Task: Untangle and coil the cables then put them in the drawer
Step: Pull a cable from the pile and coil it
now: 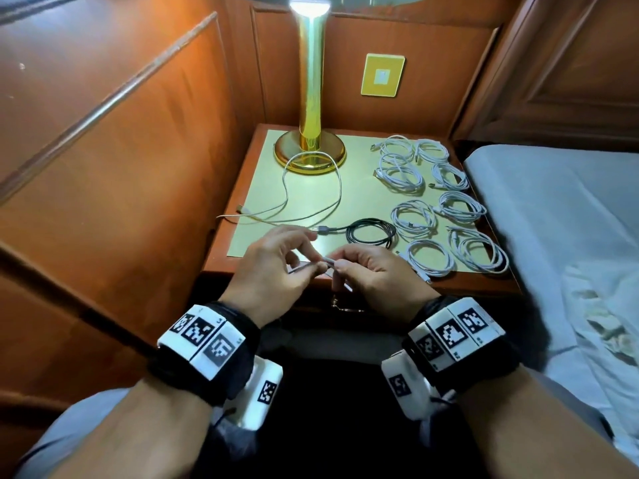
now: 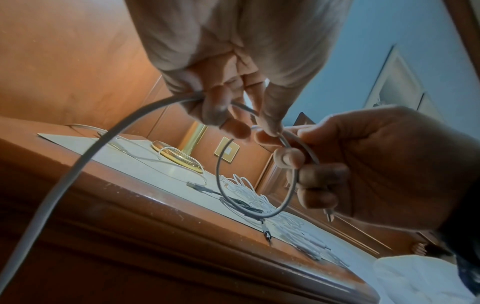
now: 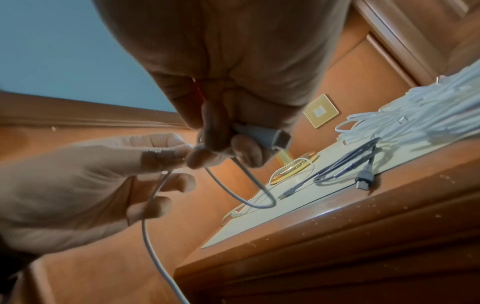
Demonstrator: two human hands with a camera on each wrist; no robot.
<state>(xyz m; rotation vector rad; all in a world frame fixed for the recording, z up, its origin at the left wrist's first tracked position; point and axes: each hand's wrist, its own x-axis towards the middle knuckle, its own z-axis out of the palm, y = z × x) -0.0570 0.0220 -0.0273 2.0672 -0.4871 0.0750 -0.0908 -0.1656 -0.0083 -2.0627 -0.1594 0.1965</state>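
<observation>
A: Nearest to us, what are we seeing?

B: We are looking down at two forearms wearing black wrist straps with printed markers. The left hand (image 1: pixel 276 267) is pinching a white cable (image 2: pixel 78 164) between thumb and fingertips, and the right hand (image 1: pixel 366 274) is gripping the same cable at its plug end (image 3: pixel 262 133), fingers curled round it. Both hands are hovering just in front of the bench (image 1: pixel 221 243) edge, nearly touching each other. A small loop of the cable is hanging below the right hand, and its long part is trailing down from the left hand.

A: And on the bench?

B: Just beyond the hands we are seeing a black coiled cable (image 1: pixel 371 231). To its right, white coiled cables (image 1: pixel 435 198) are lying in two rows, close together. On the left, one loose white cable (image 1: pixel 311 188) is lying uncoiled, curving round the lamp (image 1: pixel 311 98) base at the back.

A: Farther out?

B: Wood panelling with a yellow wall plate (image 1: pixel 382 75), and a bed (image 1: pixel 553 219) on the right.
</observation>
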